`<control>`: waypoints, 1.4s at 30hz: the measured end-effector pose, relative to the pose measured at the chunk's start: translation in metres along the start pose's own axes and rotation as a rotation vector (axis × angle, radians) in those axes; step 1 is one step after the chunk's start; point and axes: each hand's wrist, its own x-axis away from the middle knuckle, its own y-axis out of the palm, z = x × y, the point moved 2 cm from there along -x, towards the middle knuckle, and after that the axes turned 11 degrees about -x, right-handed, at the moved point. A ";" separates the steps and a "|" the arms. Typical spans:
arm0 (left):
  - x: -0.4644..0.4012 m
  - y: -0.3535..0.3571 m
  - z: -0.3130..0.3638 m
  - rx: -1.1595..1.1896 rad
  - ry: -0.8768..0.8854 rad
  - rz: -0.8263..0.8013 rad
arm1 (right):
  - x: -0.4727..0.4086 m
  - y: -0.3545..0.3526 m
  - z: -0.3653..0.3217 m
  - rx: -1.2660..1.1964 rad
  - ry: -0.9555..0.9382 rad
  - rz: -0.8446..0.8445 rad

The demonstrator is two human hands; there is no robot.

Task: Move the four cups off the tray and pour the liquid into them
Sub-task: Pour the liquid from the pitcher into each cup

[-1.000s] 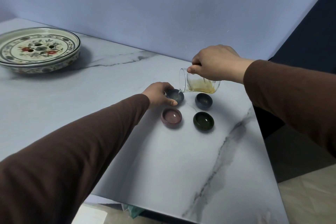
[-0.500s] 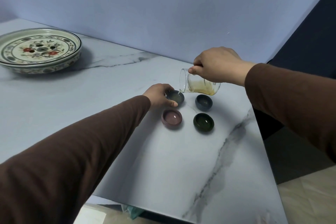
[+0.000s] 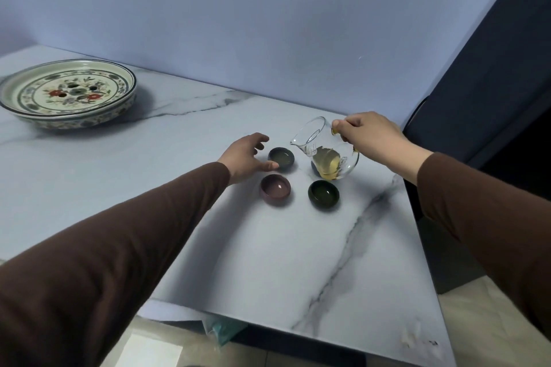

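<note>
Small cups stand grouped on the marble table: a grey cup [image 3: 281, 158] holding pale liquid, a pink cup [image 3: 275, 188] in front of it, and a dark green cup [image 3: 323, 194] to the right. A fourth cup is almost hidden behind the glass pitcher [image 3: 328, 155]. My right hand [image 3: 368, 135] grips the pitcher by its handle, nearly upright, with yellow liquid in its bottom. My left hand [image 3: 246, 158] lies beside the grey cup, fingers spread, thumb touching the cup's side.
The round painted tray [image 3: 67, 92] sits far left at the back, with no cups on it. The table's right edge runs close to the cups, a dark curtain [image 3: 492, 68] beyond it. The table's near edge lies below the cups.
The pitcher has tipped back from pouring into the grey cup to nearly upright and shifted right. My left hand has loosened from the grey cup, and its fingers have spread.
</note>
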 end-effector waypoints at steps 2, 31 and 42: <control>0.016 0.000 -0.001 0.000 0.018 0.022 | 0.009 -0.002 -0.002 0.002 -0.010 -0.008; 0.057 0.026 0.002 -0.072 -0.046 -0.032 | 0.031 0.013 -0.046 0.428 -0.274 -0.056; 0.058 0.023 0.006 -0.118 -0.032 -0.042 | 0.034 0.015 -0.066 0.536 -0.381 -0.081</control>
